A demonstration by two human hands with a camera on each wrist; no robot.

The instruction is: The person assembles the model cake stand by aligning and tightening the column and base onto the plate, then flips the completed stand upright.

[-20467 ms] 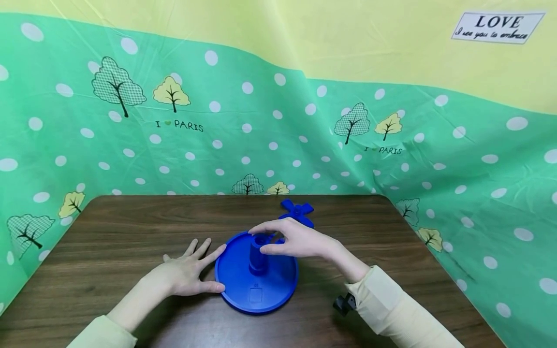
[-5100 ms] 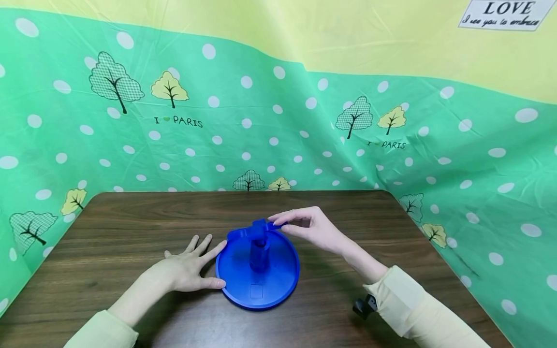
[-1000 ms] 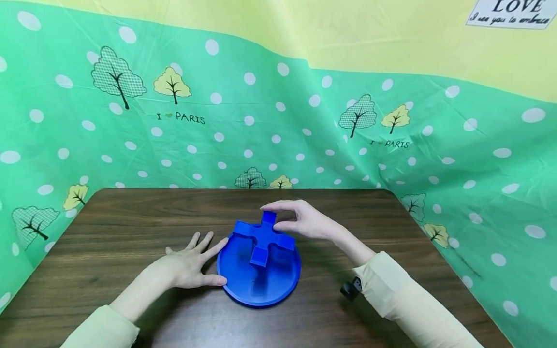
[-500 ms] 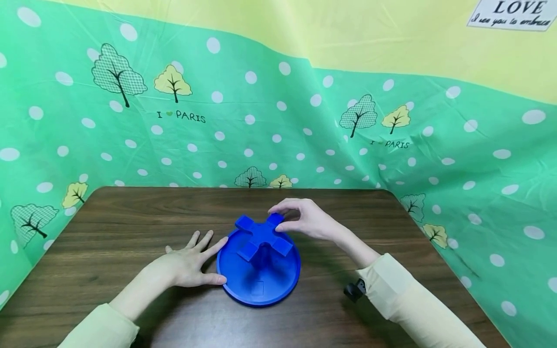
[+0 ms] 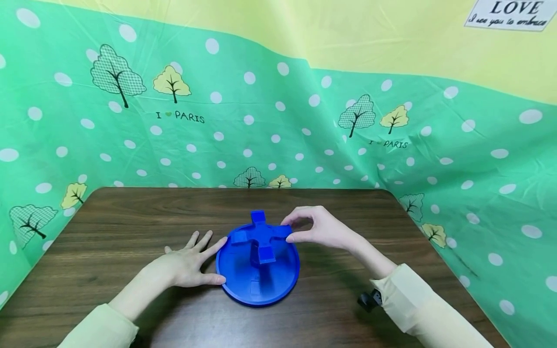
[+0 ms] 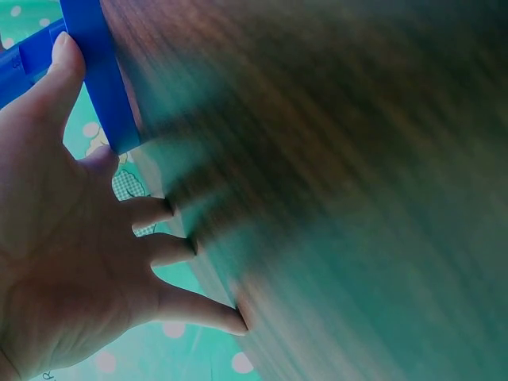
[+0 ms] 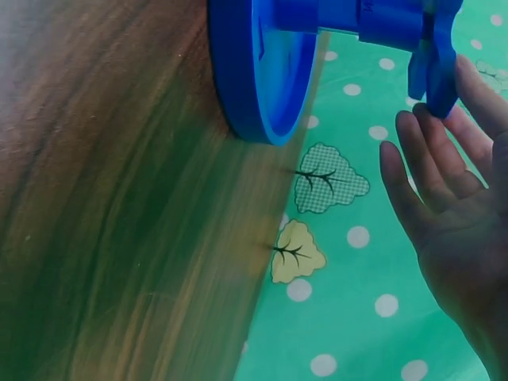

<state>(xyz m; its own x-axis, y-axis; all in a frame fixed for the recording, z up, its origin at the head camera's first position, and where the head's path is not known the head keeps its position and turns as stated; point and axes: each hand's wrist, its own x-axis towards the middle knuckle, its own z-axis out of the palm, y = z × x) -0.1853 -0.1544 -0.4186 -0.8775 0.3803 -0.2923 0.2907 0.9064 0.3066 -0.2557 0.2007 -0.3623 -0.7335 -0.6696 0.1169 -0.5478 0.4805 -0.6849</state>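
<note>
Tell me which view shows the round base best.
The head view: nearly the whole base shows from above. The left wrist view shows mainly part of its edge; the right wrist, part of rim and face.

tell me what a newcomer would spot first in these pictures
Probably the bright blue round base on the brown wooden table, with a four-armed blue cross atop its central post. Next come the left hand, fingers spread at the base's rim, and the right hand, pinching one arm of the cross. Behind hangs a green-and-yellow backdrop with white dots.
</note>
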